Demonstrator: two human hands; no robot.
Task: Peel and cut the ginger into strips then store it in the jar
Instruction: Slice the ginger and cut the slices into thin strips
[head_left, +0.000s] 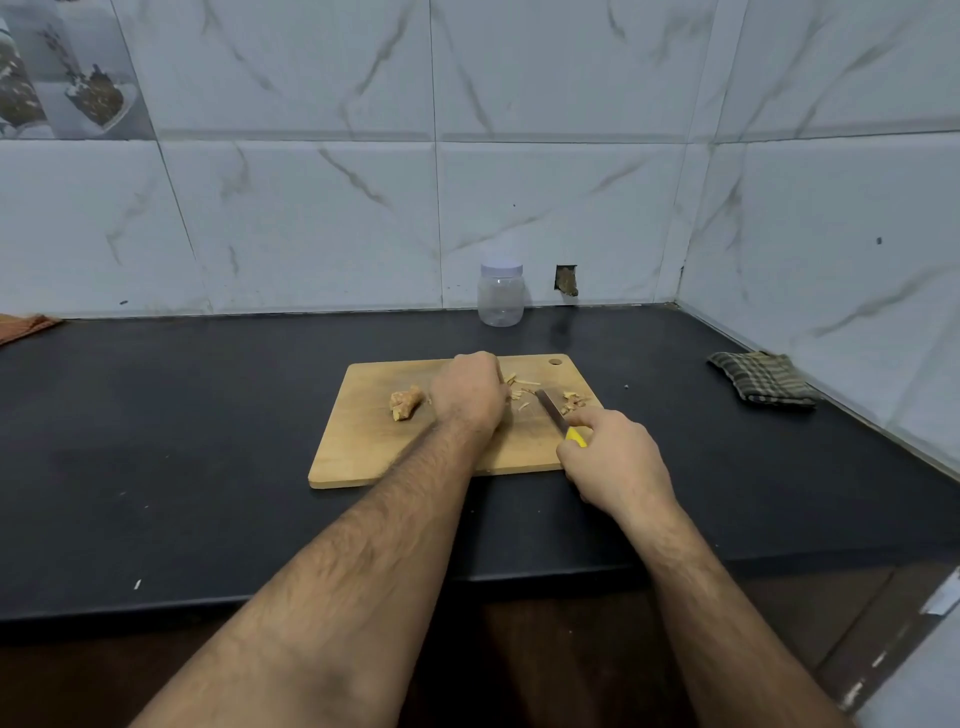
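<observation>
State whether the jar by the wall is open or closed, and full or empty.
Closed and empty: the jar stands upright with its pale lid on, and nothing shows through its clear wall.

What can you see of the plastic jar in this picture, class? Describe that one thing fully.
The jar is small, of clear plastic, with rounded shoulders and a pale lilac-white screw lid, which is on. It looks empty: no ginger shows through its wall. It stands upright on the dark counter, at the back by the tiled wall, beyond the far edge of the wooden cutting board. Neither hand touches it.
</observation>
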